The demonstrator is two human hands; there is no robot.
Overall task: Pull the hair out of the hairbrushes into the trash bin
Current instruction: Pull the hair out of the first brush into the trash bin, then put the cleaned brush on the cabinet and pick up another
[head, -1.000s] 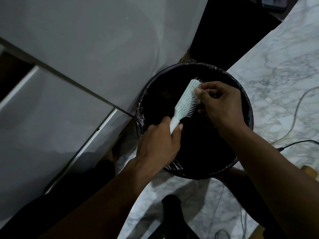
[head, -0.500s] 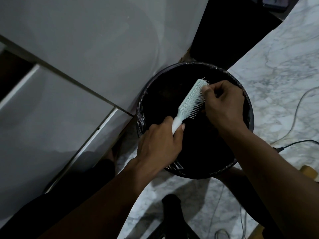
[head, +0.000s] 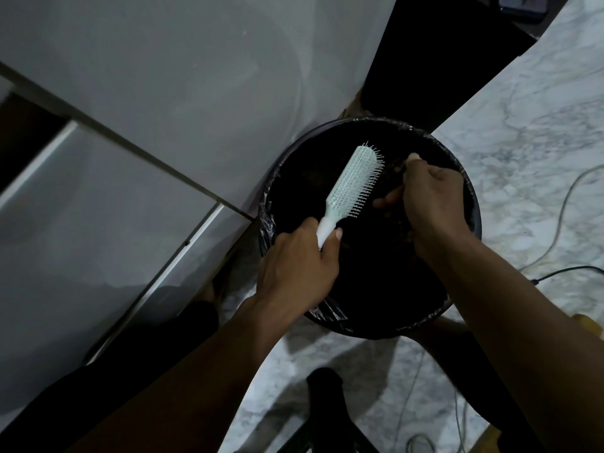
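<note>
On marble floor [head: 523, 142]: bin [head: 304, 178] beside white cabinet [head: 163, 93], apparently.

Head view, close above trash bin [head: 307, 184]

Cannot see most of the brush [head: 354, 181] handle, wrapped inside the left hand [head: 294, 266]. Cannot tell whether the curled right hand [head: 431, 201] pinches any hair, nor what lies in the black bin [head: 369, 120]: too dark. Cannot see its near rim under both forearms. Cannot identify the dark object [head: 523, 8] cut by the far edge, or the yellow thing [head: 586, 323] cut at the right.
</note>
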